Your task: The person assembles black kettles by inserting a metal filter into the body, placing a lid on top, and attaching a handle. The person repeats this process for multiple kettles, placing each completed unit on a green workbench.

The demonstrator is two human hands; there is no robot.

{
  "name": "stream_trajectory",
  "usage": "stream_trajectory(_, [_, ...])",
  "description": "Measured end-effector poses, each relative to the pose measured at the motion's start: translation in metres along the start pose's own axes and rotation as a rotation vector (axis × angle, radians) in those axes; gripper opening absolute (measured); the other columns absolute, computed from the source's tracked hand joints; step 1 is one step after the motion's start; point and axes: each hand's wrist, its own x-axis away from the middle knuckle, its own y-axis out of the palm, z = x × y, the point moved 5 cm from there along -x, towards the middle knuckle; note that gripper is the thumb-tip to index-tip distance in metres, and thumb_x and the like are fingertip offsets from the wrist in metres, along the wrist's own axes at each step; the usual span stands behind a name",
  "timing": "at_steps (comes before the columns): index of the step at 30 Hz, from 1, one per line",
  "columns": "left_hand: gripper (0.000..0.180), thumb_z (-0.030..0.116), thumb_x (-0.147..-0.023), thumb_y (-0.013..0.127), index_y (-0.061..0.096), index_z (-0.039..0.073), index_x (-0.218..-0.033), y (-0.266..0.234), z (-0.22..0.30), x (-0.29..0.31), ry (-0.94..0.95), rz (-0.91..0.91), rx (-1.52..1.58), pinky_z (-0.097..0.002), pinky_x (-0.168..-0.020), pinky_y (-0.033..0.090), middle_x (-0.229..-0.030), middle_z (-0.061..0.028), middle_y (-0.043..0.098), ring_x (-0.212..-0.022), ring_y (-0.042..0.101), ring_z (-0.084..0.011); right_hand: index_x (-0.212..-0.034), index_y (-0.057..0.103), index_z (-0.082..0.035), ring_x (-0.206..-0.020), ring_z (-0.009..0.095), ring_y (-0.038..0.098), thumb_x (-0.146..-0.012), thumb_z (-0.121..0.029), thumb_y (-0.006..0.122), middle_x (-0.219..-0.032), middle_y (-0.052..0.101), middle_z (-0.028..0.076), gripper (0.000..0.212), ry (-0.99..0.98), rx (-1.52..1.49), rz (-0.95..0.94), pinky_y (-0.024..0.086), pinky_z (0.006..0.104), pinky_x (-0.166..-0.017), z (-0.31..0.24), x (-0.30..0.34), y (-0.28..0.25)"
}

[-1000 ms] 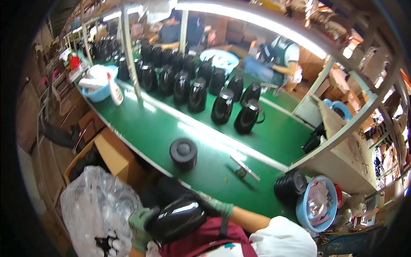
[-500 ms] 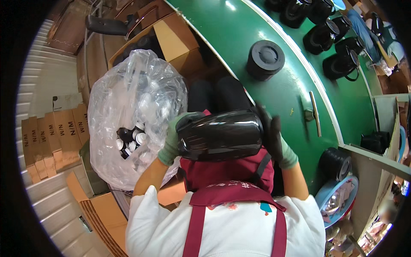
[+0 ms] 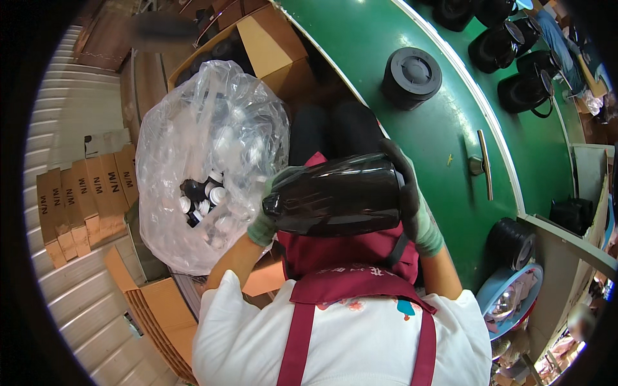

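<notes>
A glossy black jug body (image 3: 338, 196) lies sideways across my lap, its small dark end to the left and its wide end to the right. My left hand (image 3: 265, 215), in a green and black glove, closes round the small end; the body hides part of its fingers. At the wide end, my gloved right hand (image 3: 411, 193) is wrapped with its dark fingers along the rim. On the green table, beyond my right hand, stands a short stack of round black lids (image 3: 412, 76).
Left of me, a clear plastic bag (image 3: 212, 161) holds small black and white caps (image 3: 203, 196). Behind it stands an open carton (image 3: 270, 48). Several black jugs (image 3: 524, 90) occupy the far right. A metal handle (image 3: 483, 165) and blue basin (image 3: 508, 302) are to my right.
My right hand has gone from fingers raised at the wide end to wrapped round its rim. The small dark end at my left hand shows more now. The whole view has shifted slightly.
</notes>
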Motion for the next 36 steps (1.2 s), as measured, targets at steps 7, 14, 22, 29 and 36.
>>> stream_trajectory(7, [0.046, 0.011, -0.082, 0.073, 0.068, 0.001, -0.126, 0.025, 0.073, -0.011, 0.339, -0.020, -0.692, -0.0390, -0.094, 0.055, -0.115, -0.0154, 0.073, -0.107, 0.071, -0.0298, -0.153, 0.045, 0.003, -0.133, 0.028, 0.056, -0.107, -0.032, 0.039, -0.145, 0.057, 0.019, 0.058, 0.152, -0.061, 0.027, 0.042, 0.0398, -0.115, 0.032, -0.013, -0.005])
stream_trajectory(14, [0.082, 0.026, -0.071, 0.091, 0.057, 0.009, -0.144, 0.073, 0.146, 0.003, 0.483, 0.048, -0.603, -0.0485, -0.109, 0.045, -0.144, -0.0237, 0.054, -0.129, 0.056, -0.0409, -0.153, 0.046, -0.004, -0.137, 0.029, 0.054, -0.108, -0.051, 0.034, -0.148, 0.057, 0.015, 0.066, 0.271, -0.350, -0.053, 0.038, 0.0471, -0.121, 0.126, 0.014, -0.015])
stream_trajectory(22, [0.070, 0.043, -0.067, 0.090, 0.066, 0.021, -0.129, 0.099, 0.133, 0.023, 0.728, 0.012, -0.797, -0.0625, -0.108, 0.040, -0.146, -0.0225, 0.049, -0.132, 0.050, -0.0448, -0.154, 0.045, -0.007, -0.138, 0.031, 0.052, -0.108, -0.053, 0.033, -0.149, 0.056, 0.015, 0.066, 0.321, -0.671, -0.173, 0.035, 0.0489, -0.122, 0.123, 0.018, 0.013])
stream_trajectory(29, [0.032, 0.021, -0.079, 0.081, 0.070, 0.005, -0.104, 0.100, 0.132, 0.031, 0.726, 0.074, -0.913, -0.0527, -0.105, 0.048, -0.138, -0.0219, 0.056, -0.128, 0.056, -0.0426, -0.153, 0.046, -0.002, -0.136, 0.031, 0.053, -0.107, -0.061, 0.029, -0.151, 0.055, 0.018, 0.077, 0.423, -0.927, -0.253, 0.036, 0.0464, -0.122, 0.138, 0.032, 0.010])
stream_trajectory(36, [0.051, 0.031, -0.066, 0.094, 0.070, 0.009, -0.105, 0.090, 0.125, 0.027, 0.762, -0.039, -0.753, -0.0514, -0.110, 0.045, -0.140, -0.0202, 0.054, -0.131, 0.054, -0.0394, -0.150, 0.048, -0.001, -0.134, 0.023, 0.055, -0.110, -0.049, 0.042, -0.149, 0.056, 0.012, 0.063, 0.482, -1.053, 0.173, 0.041, 0.0395, -0.116, 0.127, 0.015, -0.008])
